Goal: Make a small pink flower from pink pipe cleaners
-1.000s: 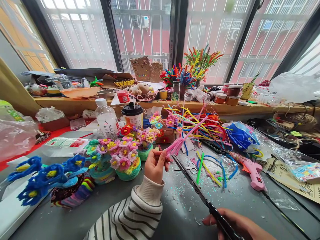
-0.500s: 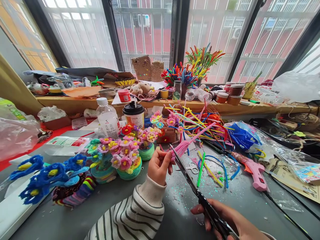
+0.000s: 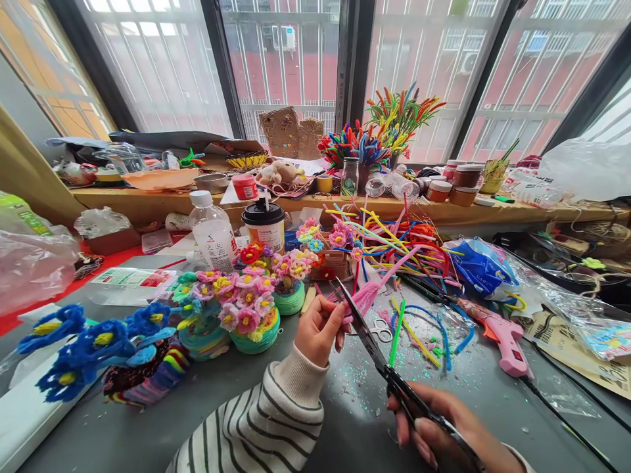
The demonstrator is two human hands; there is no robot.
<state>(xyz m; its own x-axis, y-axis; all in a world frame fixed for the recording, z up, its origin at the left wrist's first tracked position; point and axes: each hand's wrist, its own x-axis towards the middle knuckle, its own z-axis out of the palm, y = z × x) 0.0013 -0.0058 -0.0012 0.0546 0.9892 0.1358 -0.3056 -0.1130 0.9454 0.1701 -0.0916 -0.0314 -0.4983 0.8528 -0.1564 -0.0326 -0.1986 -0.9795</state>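
At 12 o'clock, your left hand (image 3: 320, 327) pinches pink stems (image 3: 365, 297): likely light, bendy; hold near end. Right hand (image 3: 436, 420) grips scissors (image 3: 389, 374).

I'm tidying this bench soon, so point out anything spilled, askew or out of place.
Glittery flecks are strewn over the gray tabletop beside the black scissors, loose like a spill. Farther back, a tangled heap of pipe cleaners sprawls untidily, whereas an upright bunch stands on the sill. Nothing looks clearly damaged.
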